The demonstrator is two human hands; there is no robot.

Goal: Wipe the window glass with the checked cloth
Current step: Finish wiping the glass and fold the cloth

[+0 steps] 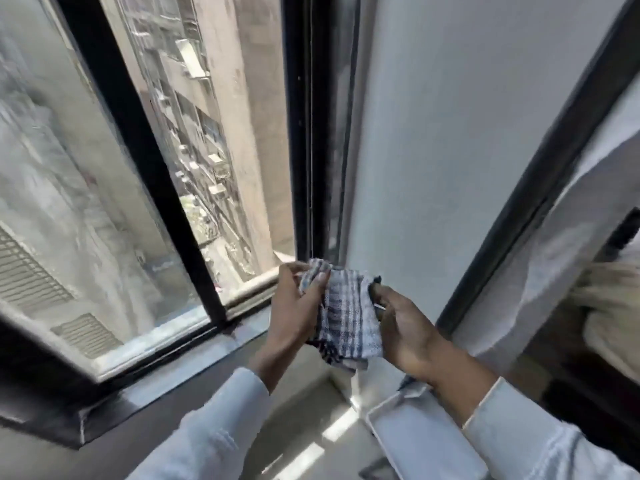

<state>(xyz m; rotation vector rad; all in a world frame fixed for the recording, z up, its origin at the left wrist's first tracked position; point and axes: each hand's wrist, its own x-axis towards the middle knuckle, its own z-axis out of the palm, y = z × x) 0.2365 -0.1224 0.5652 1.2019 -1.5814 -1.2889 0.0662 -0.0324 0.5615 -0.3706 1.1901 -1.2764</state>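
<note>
**Checked cloth held in both hands below the window**

Nearest to us, two pale blue sleeves (221, 434) come up from the bottom edge, one from the lower left and one from the lower right, both cuffs sitting just behind the wrists.

Beyond the cuffs we hold the checked cloth (343, 323) between our two hands, in the air above the inner corner where the sill meets the wall. It is bunched and folded, white with dark blue lines, and its lower edge hangs loose below our palms. Our left hand (294, 306) grips the cloth's left and upper side: the fingers curl over the top fold and the thumb presses against the fabric, so the hand is closed on it. Our right hand (405, 327) takes the right edge, with the thumb and the fingertips pinching the cloth near its upper right corner; the other fingers are tucked behind and we cannot tell how they lie.

The cloth is not touching the window glass (214, 174); it sits lower and to the right of the pane, in front of the white wall (467, 150).

Just past our hands runs the dark sill (194, 372), and above it stands the black window frame (138, 161), with one upright bar dividing the glass into two panes.

Farthest off, through the glass, we see a building façade (242, 133) dropping away below us.
</note>
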